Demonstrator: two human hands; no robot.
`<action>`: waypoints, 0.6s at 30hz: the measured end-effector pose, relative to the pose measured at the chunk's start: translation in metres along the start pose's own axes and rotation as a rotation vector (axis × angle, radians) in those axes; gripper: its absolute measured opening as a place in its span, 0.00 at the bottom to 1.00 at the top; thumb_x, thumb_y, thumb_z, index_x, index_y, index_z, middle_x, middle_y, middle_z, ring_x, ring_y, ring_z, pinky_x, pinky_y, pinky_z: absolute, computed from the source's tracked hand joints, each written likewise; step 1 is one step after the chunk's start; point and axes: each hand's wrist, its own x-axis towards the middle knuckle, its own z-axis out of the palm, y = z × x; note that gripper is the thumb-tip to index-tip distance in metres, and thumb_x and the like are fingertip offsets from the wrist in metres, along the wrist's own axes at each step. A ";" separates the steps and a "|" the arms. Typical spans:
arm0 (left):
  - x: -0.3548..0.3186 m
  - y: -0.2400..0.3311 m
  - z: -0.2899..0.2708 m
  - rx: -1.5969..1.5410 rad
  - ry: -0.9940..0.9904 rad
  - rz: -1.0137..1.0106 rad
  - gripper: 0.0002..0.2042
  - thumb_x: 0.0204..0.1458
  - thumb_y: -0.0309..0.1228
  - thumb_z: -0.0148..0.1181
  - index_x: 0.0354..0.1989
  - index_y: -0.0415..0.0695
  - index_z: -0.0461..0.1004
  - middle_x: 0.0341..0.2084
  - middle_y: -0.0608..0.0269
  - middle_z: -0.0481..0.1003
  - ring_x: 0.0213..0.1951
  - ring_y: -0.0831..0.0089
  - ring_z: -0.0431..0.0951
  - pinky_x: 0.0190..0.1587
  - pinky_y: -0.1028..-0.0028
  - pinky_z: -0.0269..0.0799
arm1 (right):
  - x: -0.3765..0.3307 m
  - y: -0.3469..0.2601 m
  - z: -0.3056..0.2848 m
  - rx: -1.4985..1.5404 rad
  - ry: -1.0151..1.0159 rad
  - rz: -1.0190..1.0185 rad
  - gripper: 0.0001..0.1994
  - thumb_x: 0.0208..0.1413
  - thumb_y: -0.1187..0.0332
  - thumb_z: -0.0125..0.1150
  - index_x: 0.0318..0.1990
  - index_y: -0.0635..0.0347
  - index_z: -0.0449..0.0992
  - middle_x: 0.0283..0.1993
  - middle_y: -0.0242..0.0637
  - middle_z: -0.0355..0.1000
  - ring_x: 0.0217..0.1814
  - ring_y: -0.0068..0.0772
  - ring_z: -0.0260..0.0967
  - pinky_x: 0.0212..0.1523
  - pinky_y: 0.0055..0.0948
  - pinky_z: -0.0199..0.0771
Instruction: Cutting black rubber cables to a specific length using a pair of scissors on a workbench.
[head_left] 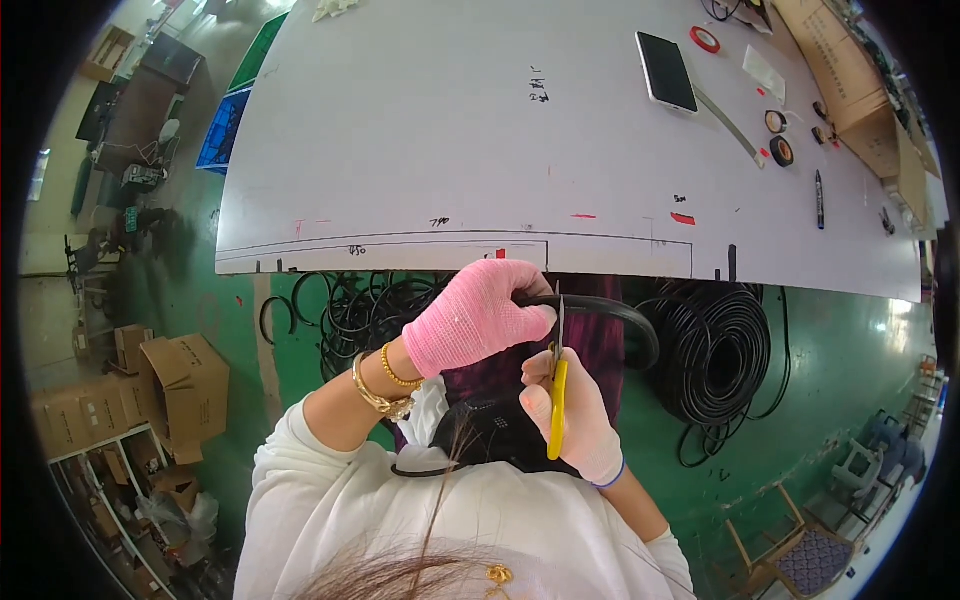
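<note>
My left hand [480, 318], in a pink knitted glove, is closed around a black hose [605, 307] just off the table's near edge. From that grip the hose runs to the right and bends down. My right hand [578, 420], in a pale glove, holds scissors [558, 405] with yellow handles. The blades point up and away from me and meet the hose close to my left fingertips. Whether they have cut into it cannot be made out.
A white table [400, 130] with drawn lines spans the far side. On it lie a phone [666, 72], a metal ruler [728, 125], tape rolls [781, 151] and a marker [819, 200]. A large black hose coil [715, 350] sits on the floor at right, loose black loops [370, 320] at left.
</note>
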 end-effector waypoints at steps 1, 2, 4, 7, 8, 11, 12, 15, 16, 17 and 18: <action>0.000 0.000 0.000 0.000 0.001 0.000 0.07 0.49 0.25 0.61 0.33 0.34 0.78 0.23 0.61 0.76 0.27 0.77 0.72 0.36 0.74 0.73 | 0.000 0.000 0.000 0.000 0.000 -0.001 0.18 0.61 0.61 0.69 0.48 0.61 0.68 0.38 0.28 0.66 0.34 0.18 0.63 0.35 0.19 0.69; 0.000 -0.001 0.000 0.006 0.002 0.018 0.07 0.49 0.25 0.61 0.33 0.34 0.78 0.23 0.61 0.76 0.27 0.77 0.73 0.36 0.73 0.73 | -0.001 0.001 0.000 -0.002 0.002 0.048 0.21 0.60 0.55 0.68 0.46 0.62 0.68 0.37 0.33 0.68 0.35 0.25 0.67 0.38 0.24 0.71; 0.001 -0.002 -0.001 0.012 0.002 0.036 0.07 0.49 0.25 0.61 0.33 0.34 0.78 0.23 0.61 0.76 0.27 0.77 0.73 0.35 0.73 0.73 | 0.000 0.004 -0.001 -0.004 0.005 0.095 0.25 0.60 0.48 0.67 0.44 0.63 0.68 0.37 0.37 0.70 0.37 0.32 0.70 0.41 0.29 0.73; 0.002 0.000 -0.001 0.011 -0.006 0.022 0.07 0.49 0.26 0.61 0.32 0.34 0.78 0.22 0.61 0.77 0.28 0.77 0.73 0.36 0.73 0.73 | 0.001 0.004 0.000 -0.027 0.017 0.081 0.24 0.63 0.48 0.64 0.42 0.63 0.69 0.33 0.38 0.70 0.34 0.33 0.69 0.39 0.30 0.72; 0.002 0.001 -0.002 0.028 -0.006 0.016 0.07 0.48 0.26 0.61 0.32 0.34 0.78 0.22 0.61 0.76 0.27 0.77 0.72 0.36 0.73 0.72 | 0.000 0.003 0.001 0.042 0.026 0.108 0.26 0.60 0.45 0.65 0.42 0.62 0.68 0.33 0.34 0.67 0.32 0.26 0.66 0.35 0.25 0.69; 0.005 -0.003 -0.005 0.069 -0.032 0.005 0.10 0.48 0.28 0.62 0.36 0.34 0.78 0.24 0.59 0.76 0.26 0.74 0.73 0.36 0.72 0.74 | 0.000 0.000 0.001 0.059 0.039 0.119 0.27 0.58 0.43 0.66 0.41 0.60 0.67 0.33 0.29 0.65 0.30 0.18 0.62 0.31 0.20 0.65; 0.006 -0.005 -0.006 0.095 -0.057 -0.001 0.14 0.48 0.30 0.63 0.41 0.34 0.78 0.26 0.57 0.77 0.26 0.71 0.75 0.37 0.70 0.76 | 0.000 0.000 0.001 0.007 0.042 0.103 0.26 0.59 0.44 0.66 0.40 0.60 0.67 0.32 0.29 0.65 0.29 0.18 0.62 0.30 0.20 0.65; 0.012 -0.021 0.001 -0.035 0.012 0.183 0.19 0.50 0.28 0.61 0.51 0.38 0.75 0.30 0.60 0.76 0.24 0.76 0.72 0.33 0.71 0.75 | -0.001 0.007 0.002 0.075 0.065 0.119 0.25 0.60 0.44 0.65 0.40 0.60 0.67 0.32 0.29 0.66 0.27 0.18 0.63 0.28 0.19 0.65; 0.012 -0.016 -0.002 -0.036 0.010 0.183 0.19 0.50 0.28 0.61 0.51 0.38 0.75 0.30 0.60 0.76 0.24 0.76 0.72 0.33 0.71 0.75 | -0.001 0.005 0.001 0.074 0.066 0.120 0.25 0.60 0.44 0.65 0.40 0.60 0.67 0.32 0.29 0.66 0.27 0.18 0.63 0.28 0.19 0.65; 0.010 -0.006 -0.008 -0.150 -0.134 0.093 0.22 0.50 0.26 0.58 0.56 0.39 0.72 0.33 0.62 0.76 0.24 0.79 0.70 0.30 0.74 0.72 | -0.001 0.000 0.000 0.098 0.055 0.183 0.25 0.61 0.45 0.65 0.40 0.60 0.67 0.31 0.29 0.66 0.26 0.18 0.63 0.28 0.19 0.65; 0.009 0.005 -0.014 -0.263 -0.273 0.002 0.25 0.51 0.24 0.56 0.62 0.40 0.70 0.35 0.64 0.76 0.23 0.82 0.68 0.27 0.77 0.70 | -0.002 -0.005 0.000 0.123 0.038 0.244 0.25 0.61 0.45 0.65 0.40 0.60 0.67 0.31 0.29 0.67 0.26 0.18 0.63 0.28 0.19 0.65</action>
